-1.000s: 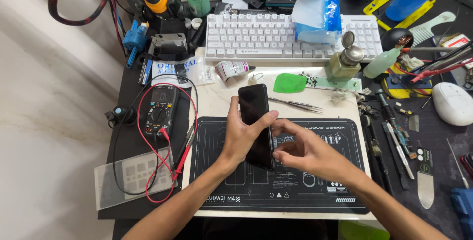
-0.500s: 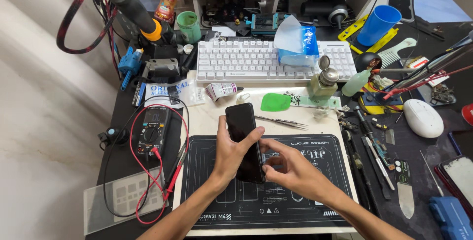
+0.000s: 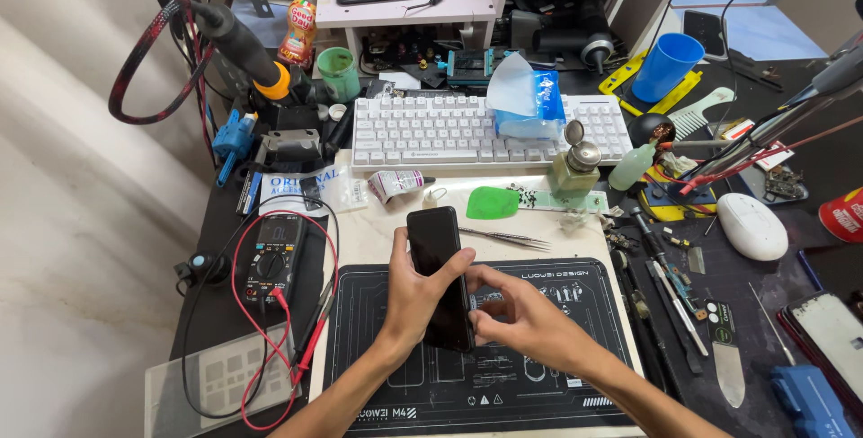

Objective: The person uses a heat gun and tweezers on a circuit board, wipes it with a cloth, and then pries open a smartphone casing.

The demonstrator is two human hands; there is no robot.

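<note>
A black smartphone (image 3: 434, 249) with a dark screen is held upright-tilted over a black repair mat (image 3: 548, 375). My left hand (image 3: 415, 299) wraps around the phone's left edge and back, thumb across the glass. My right hand (image 3: 521, 312) touches the phone's right edge near its lower half, fingers curled against the side. Metal tweezers (image 3: 508, 238) lie on the white board just beyond the phone, beside a green plastic pick (image 3: 492, 203).
A white keyboard (image 3: 449, 128) sits behind, with a blue tissue pack (image 3: 530, 101) on it. A multimeter (image 3: 272, 258) with red leads lies left. A glass bottle (image 3: 575, 168), blue cup (image 3: 667, 65), white mouse (image 3: 751, 225) and several tools crowd the right.
The view has shifted, so the whole bench sits lower in frame and more of the back shelf shows. Both hands keep their hold on the phone in much the same pose.
</note>
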